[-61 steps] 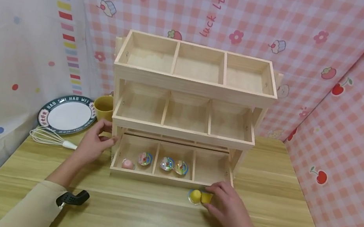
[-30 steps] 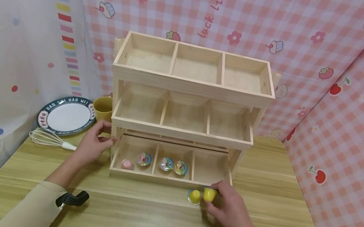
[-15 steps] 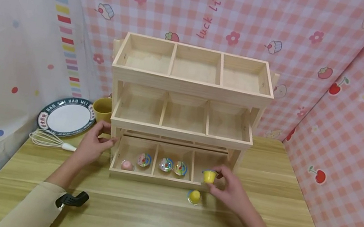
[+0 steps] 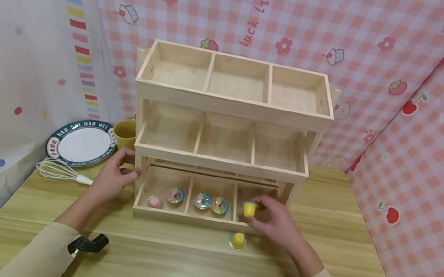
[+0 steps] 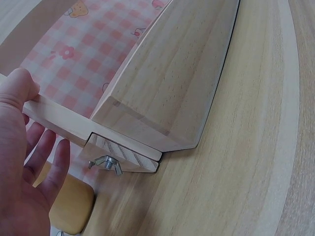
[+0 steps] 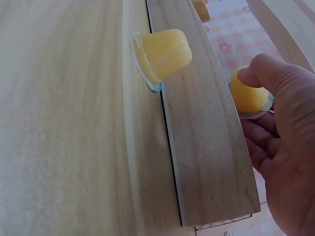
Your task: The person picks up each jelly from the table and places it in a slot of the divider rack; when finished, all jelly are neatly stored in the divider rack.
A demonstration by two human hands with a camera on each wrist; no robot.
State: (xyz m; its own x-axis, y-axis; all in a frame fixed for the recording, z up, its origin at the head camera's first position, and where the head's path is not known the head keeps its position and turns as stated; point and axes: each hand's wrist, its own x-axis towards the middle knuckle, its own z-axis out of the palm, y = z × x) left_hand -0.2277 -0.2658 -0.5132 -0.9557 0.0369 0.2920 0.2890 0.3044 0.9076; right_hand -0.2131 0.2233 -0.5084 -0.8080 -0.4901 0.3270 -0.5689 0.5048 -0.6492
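A three-tier wooden rack (image 4: 233,105) stands on the table, each tier split into three compartments. My right hand (image 4: 280,223) pinches a yellow jelly cup (image 4: 249,209) by its side, inside the bottom tier's right compartment. A second yellow jelly cup (image 4: 238,240) lies lid down on the table before the rack. My left hand (image 4: 112,177) holds the rack's left upright, thumb in front, its index finger partly hidden. A pink jelly cup (image 4: 154,202) and a lid-up cup (image 4: 176,194) occupy the bottom left compartment. Two more lid-up cups (image 4: 202,201) sit in the middle one.
Left of the rack are a green-rimmed white plate (image 4: 86,142), a white whisk (image 4: 62,170) and a yellow mug (image 4: 125,130), partly hidden behind the rack. Patterned cloth (image 4: 242,11) hangs behind and along both sides. The wood-grain table (image 4: 167,265) extends in front.
My right hand has lifted one yellow jelly cup off the table and carried it over the front board into the bottom right compartment. The left hand stays on the upright.
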